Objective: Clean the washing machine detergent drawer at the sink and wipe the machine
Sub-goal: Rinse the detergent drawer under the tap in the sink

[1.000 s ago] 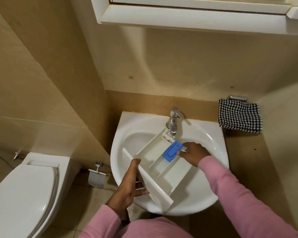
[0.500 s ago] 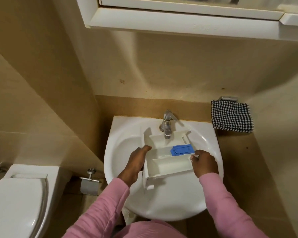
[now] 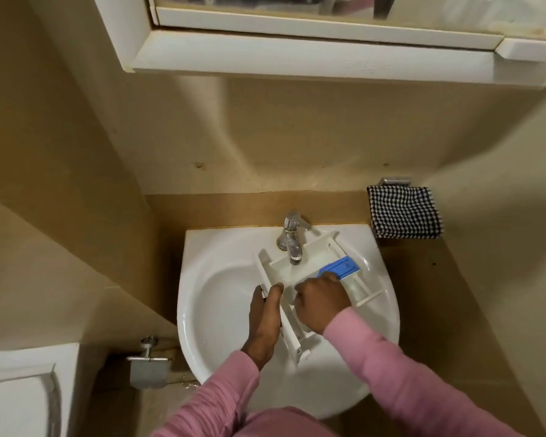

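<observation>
The white detergent drawer [image 3: 278, 272] lies tilted in the white sink [image 3: 202, 247], its back end under the tap [image 3: 292, 234]. A blue insert [image 3: 339, 268] sits in its right compartment. My left hand [image 3: 264, 320] grips the drawer's front panel from the left, thumb over the top edge. My right hand [image 3: 322, 302] is down inside the drawer's middle compartments, next to the blue insert, with its fingers bent. Whether it holds anything is hidden.
A black-and-white checked cloth [image 3: 404, 212] hangs on a wall rail right of the sink. A white mirror cabinet [image 3: 297, 55] juts out overhead. A toilet [image 3: 13, 398] and a metal paper holder [image 3: 147, 370] are at lower left.
The drawer has turned, so its front panel now points toward me. My left hand shifted along that panel. My right hand left the drawer's right edge and went into the compartments.
</observation>
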